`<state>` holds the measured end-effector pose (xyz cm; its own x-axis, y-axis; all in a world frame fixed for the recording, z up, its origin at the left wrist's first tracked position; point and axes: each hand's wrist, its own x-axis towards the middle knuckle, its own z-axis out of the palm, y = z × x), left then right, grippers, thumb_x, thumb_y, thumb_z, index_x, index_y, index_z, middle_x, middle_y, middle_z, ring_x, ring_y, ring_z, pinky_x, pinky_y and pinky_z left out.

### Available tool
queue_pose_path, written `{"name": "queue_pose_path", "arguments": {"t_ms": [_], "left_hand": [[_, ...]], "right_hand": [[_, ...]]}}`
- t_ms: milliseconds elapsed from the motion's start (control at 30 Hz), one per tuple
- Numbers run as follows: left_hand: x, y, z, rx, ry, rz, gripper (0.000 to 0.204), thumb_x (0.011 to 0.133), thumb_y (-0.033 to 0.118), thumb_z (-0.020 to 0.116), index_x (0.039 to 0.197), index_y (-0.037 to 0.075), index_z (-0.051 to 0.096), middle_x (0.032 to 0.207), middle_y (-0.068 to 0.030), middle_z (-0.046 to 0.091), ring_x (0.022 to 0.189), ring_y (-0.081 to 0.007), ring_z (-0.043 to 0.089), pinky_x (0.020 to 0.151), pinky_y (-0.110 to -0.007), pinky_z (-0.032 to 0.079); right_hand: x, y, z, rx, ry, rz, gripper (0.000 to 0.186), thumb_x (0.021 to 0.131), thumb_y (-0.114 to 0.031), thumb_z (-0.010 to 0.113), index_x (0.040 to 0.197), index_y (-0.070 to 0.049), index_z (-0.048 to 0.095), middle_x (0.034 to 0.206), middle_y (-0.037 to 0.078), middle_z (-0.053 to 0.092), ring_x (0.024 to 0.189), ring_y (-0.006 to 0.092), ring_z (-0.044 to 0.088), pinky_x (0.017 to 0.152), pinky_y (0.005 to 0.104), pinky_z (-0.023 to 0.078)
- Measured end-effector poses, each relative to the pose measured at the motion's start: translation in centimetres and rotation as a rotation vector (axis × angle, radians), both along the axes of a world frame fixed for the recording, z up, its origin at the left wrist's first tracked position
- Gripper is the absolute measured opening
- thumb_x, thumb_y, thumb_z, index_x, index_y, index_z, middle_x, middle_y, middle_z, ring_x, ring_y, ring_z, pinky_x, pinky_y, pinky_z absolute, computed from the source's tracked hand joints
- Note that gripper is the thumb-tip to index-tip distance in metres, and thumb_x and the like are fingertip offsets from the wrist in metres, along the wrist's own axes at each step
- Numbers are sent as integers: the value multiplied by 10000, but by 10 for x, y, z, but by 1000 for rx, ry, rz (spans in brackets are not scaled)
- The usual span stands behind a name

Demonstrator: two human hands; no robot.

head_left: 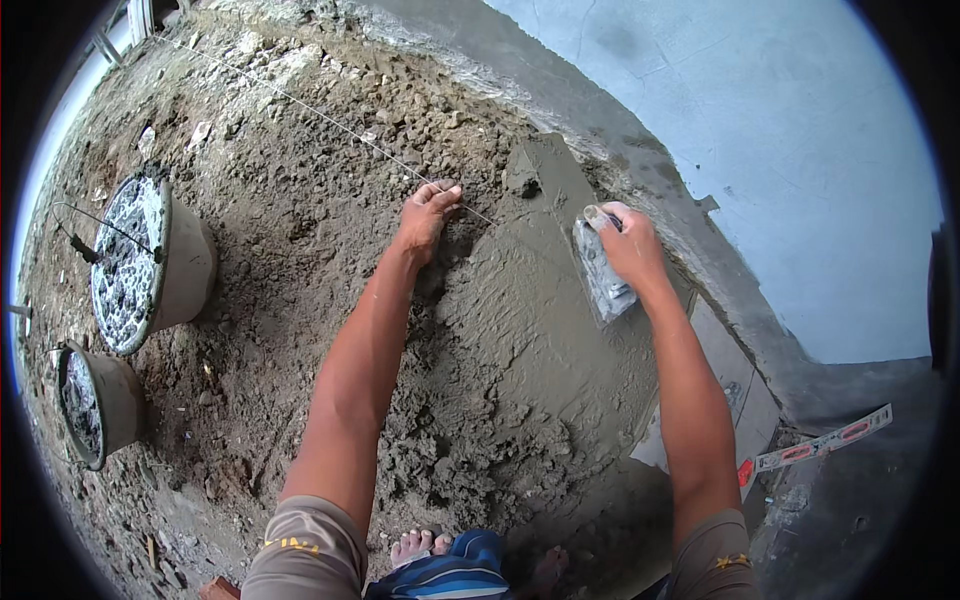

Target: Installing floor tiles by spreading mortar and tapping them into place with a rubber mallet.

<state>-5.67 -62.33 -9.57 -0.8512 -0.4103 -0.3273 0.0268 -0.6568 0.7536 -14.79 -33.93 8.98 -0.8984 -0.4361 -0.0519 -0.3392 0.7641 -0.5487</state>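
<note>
The left hand [430,218], at mid-frame, has its fingers pinched narrow on the string [330,118], which slants down from the upper left; the right hand [630,247], right of centre, has its fingers closed round the trowel [601,278], at the right side of the mortar [525,290]; a big bucket [187,265] and small bucket [120,400] stand at left.

The 2 bare forearms [355,370] reach forward, the left grip [428,218] pinched, the right grip [633,245] curled closed.
</note>
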Motion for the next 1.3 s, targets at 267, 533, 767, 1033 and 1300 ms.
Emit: {"name": "queue_pose_path", "arguments": {"t_ms": [267,533,767,1033,1300], "left_hand": [[4,-1,3,-8,-27,-46,261,1002,125,711,1235,41,628,1133,-22,676,1078,-147,630,1019,-314,482],[4,3,1,-9,1,7,299,961,106,760,1224,33,638,1084,-35,694,1007,-129,653,933,-273,520],[5,0,-3,-27,-2,-40,268,984,118,733,1222,46,633,1154,-35,685,1088,-146,639,1008,-304,492],[5,-3,-3,28,-53,-4,256,979,106,741,1209,59,639,1117,-25,700,1038,-145,660,969,-296,505],[4,-2,-2,62,-39,0,263,959,108,765,1185,54,643,1120,-32,710,1033,-139,677,947,-278,520]], "right_hand": [[-81,-5,-38,256,-10,190,459,909,-425,656,1150,-46,750,1136,246,734,1069,414,697,942,471,530],[-26,10,-45,236,-76,221,427,909,-374,679,1186,-52,732,1132,243,737,1070,438,691,949,472,536],[-18,9,-27,397,61,212,444,920,-415,688,1234,-105,739,1106,228,752,1055,423,709,932,514,551],[-72,23,-35,349,12,124,452,930,-409,699,1212,-57,729,1124,236,743,1070,415,703,928,497,540],[-42,130,-6,356,-7,84,449,891,-390,701,1183,-51,737,1095,224,744,1059,386,702,933,448,530]]}}
